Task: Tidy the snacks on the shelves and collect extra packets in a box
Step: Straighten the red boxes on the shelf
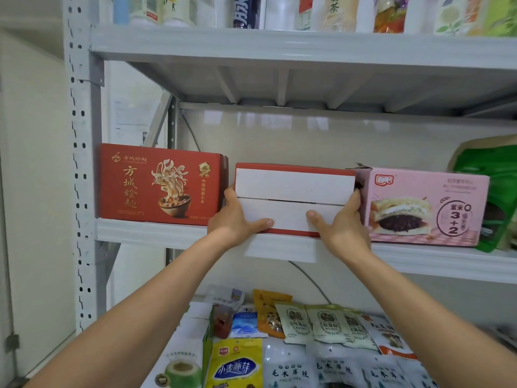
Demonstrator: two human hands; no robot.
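A red box with a white two-flap front face sits on the middle shelf between a red noodle box and a pink cake box. My left hand grips its left end, thumb across the front and fingers behind the side. On the opposite end my right hand grips the same way, thumb on the lower flap. The box's lower front edge slightly overhangs the shelf lip.
A green pouch leans at the far right of the middle shelf. Several snack packets lie on the lower shelf, with a yellow packet in front. Bottles line the top shelf. A perforated upright post stands at left.
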